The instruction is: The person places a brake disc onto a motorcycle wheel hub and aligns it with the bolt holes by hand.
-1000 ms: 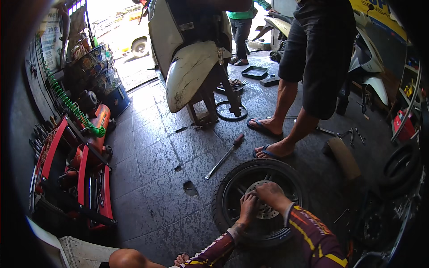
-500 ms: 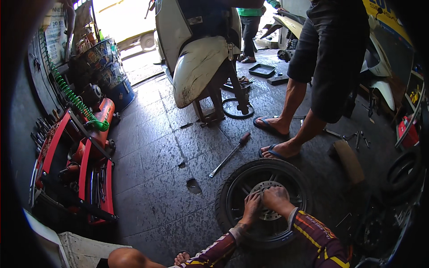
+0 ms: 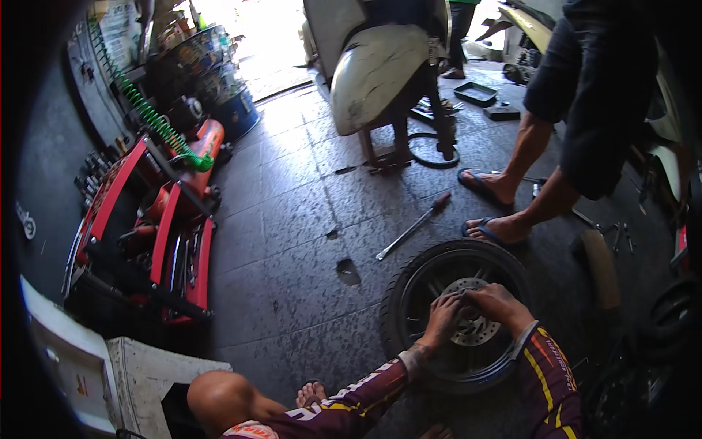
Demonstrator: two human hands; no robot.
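A motorcycle wheel (image 3: pixel 395 307) with a black tire lies flat on the floor in front of me. Its drilled brake disc (image 3: pixel 466 287) faces up. Both of my hands are over the disc and hub, their fingertips almost meeting. My left hand (image 3: pixel 442 319) has its fingers bent and pressed together at the hub. My right hand (image 3: pixel 500 304) is curled, thumb side toward the left one. Whatever is pinched between them is hidden by the fingers and too small to name.
A pry bar (image 3: pixel 414 226) lies beyond the wheel. A person in sandals (image 3: pixel 504 230) stands just past it. Farther off is a scooter (image 3: pixel 380 77) without its front wheel. Left are a red tool box (image 3: pixel 117 194) and an orange compressor tank (image 3: pixel 208 139). Wrenches (image 3: pixel 620 235) lie right.
The view has swung left, so the wheel, scooter and tools appear farther right. My hands stay together over the hub, and the standing person's feet keep their place.
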